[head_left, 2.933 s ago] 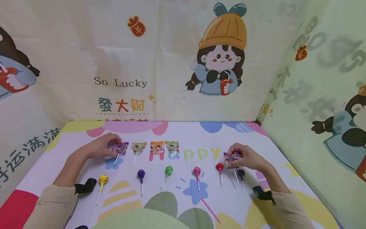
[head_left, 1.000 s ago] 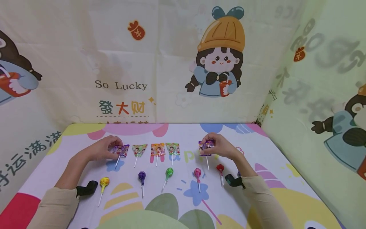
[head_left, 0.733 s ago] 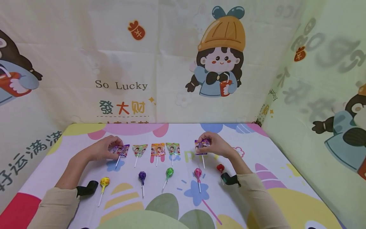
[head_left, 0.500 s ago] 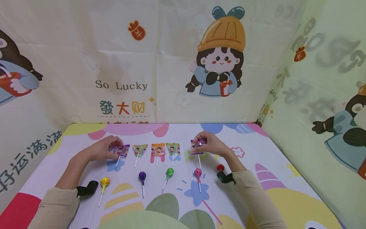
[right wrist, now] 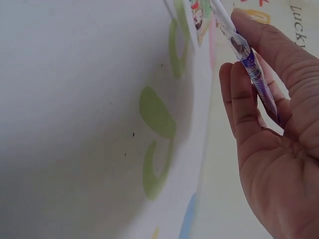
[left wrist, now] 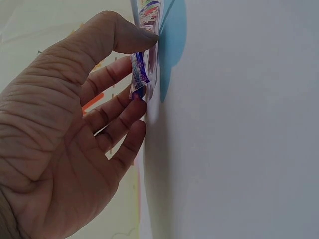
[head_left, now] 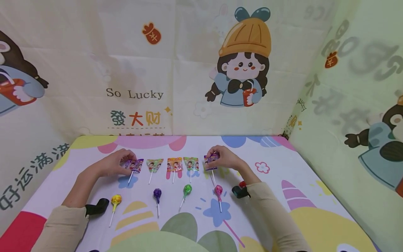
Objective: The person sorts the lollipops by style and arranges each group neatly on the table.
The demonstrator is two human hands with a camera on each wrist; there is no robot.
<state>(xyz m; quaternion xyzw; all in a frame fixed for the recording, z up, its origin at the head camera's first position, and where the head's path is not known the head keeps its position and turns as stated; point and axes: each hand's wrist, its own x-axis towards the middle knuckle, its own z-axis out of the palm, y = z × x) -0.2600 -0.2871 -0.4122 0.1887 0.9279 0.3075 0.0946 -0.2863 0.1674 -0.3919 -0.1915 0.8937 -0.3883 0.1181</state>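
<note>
At the left end of a row of wrapped lollipops, my left hand (head_left: 114, 163) pinches the wrapper of a purple-wrapped lollipop (head_left: 136, 166). In the left wrist view, thumb and fingers squeeze that wrapper (left wrist: 139, 69) close to the tabletop. My right hand (head_left: 228, 158) holds a second purple-wrapped lollipop (head_left: 207, 163) at the row's right end, its white stick pointing toward me. The right wrist view shows its wrapper (right wrist: 256, 72) tilted between thumb and fingers. Between the hands lie a green-wrapped lollipop (head_left: 154, 165), an orange-wrapped one (head_left: 174, 164) and another green-wrapped one (head_left: 191, 163).
Nearer me lie ball lollipops: yellow (head_left: 116, 200), purple (head_left: 157, 193), green (head_left: 187, 189) and pink (head_left: 218, 190). A red one (head_left: 242, 183) is mostly hidden behind the right wrist's black camera mount (head_left: 240, 191). A patterned cloth (head_left: 176, 224) covers the table; printed curtains surround it.
My right hand has carried its purple-wrapped lollipop leftward from the right side to the row's end. Its forearm now covers the dark lollipop on the right. My left hand has stayed in place.
</note>
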